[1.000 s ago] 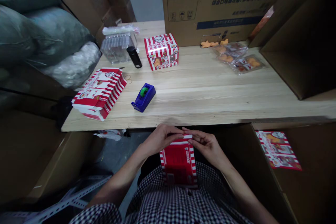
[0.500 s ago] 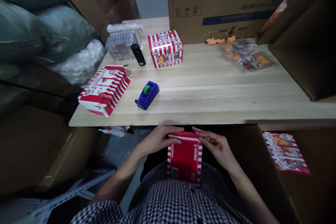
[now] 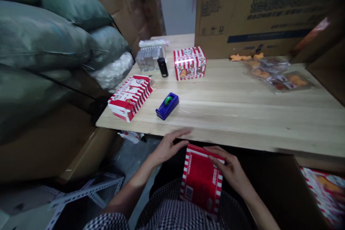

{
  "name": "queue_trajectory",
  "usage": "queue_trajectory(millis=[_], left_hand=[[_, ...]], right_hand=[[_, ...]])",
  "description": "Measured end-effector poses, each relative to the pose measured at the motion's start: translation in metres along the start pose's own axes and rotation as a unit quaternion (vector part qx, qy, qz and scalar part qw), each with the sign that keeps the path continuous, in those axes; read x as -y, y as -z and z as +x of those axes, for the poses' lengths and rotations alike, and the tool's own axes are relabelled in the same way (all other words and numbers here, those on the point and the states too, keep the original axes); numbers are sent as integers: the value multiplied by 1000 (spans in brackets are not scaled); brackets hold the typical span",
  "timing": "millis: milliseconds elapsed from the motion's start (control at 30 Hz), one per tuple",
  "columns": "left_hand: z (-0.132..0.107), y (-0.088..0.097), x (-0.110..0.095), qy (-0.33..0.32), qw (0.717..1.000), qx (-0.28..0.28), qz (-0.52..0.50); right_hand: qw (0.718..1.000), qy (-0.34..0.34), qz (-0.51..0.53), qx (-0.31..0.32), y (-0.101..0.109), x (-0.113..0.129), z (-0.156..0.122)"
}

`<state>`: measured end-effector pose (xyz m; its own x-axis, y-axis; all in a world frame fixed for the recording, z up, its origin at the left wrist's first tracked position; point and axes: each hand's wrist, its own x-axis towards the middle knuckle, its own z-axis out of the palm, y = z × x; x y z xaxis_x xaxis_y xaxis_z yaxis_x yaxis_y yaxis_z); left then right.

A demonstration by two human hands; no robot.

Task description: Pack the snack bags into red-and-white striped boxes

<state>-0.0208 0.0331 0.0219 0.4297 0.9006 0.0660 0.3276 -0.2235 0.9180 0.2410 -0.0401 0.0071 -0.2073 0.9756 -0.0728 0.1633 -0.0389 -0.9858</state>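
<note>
A red carton [image 3: 202, 179] with white-striped edges is at my lap, its plain red printed panel with a barcode facing up. My right hand [image 3: 229, 165] grips its upper right edge, thumb on the panel and fingers along the top. At the top left corner my left hand [image 3: 172, 145] has its fingers stretched apart, slightly blurred. Its thumb tip is close to the corner; I cannot tell whether it touches. On the wooden table [image 3: 229, 115] beyond are a blue tape dispenser [image 3: 167, 106] with green tape and a stack of striped flat cartons [image 3: 130, 97].
An assembled striped box [image 3: 190, 63] stands at the back beside a black cylinder [image 3: 162, 67] and a clear plastic container [image 3: 151, 57]. Bagged orange pieces [image 3: 280, 73] lie at the right. A large cardboard box [image 3: 258, 14] stands behind; stuffed sacks [image 3: 40, 36] are piled at the left.
My left hand has let go of the carton's top left edge and spread its fingers. The carton has tilted clockwise in my right hand. The view has turned left, shifting the table items rightward.
</note>
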Motion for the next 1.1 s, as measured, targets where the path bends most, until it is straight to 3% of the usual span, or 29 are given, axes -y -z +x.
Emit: queue_trajectory(millis=[33, 100, 133, 233, 367, 500, 800, 1100], left_hand=[[6, 12, 6, 11, 995, -96, 35], [21, 41, 19, 54, 957, -272, 88], [30, 56, 27, 83, 939, -319, 96], [53, 91, 48, 146, 942, -298, 56], [69, 106, 59, 171, 959, -224, -20], [69, 104, 54, 173, 956, -218, -95], [48, 88, 65, 168, 910, -301, -232], [28, 64, 101, 134, 892, -394, -177]], right_hand=[[1000, -2, -1, -6, 2, -1, 0], [1000, -5, -3, -15, 4, -4, 1], [1000, -5, -4, -17, 4, -6, 1], [1000, -10, -12, -13, 4, -9, 1], [1000, -14, -18, -17, 5, -10, 0], [999, -11, -15, -28, 6, -4, -3], [998, -16, -34, -46, 8, -7, -7], [997, -7, -36, -61, 5, -19, 0]])
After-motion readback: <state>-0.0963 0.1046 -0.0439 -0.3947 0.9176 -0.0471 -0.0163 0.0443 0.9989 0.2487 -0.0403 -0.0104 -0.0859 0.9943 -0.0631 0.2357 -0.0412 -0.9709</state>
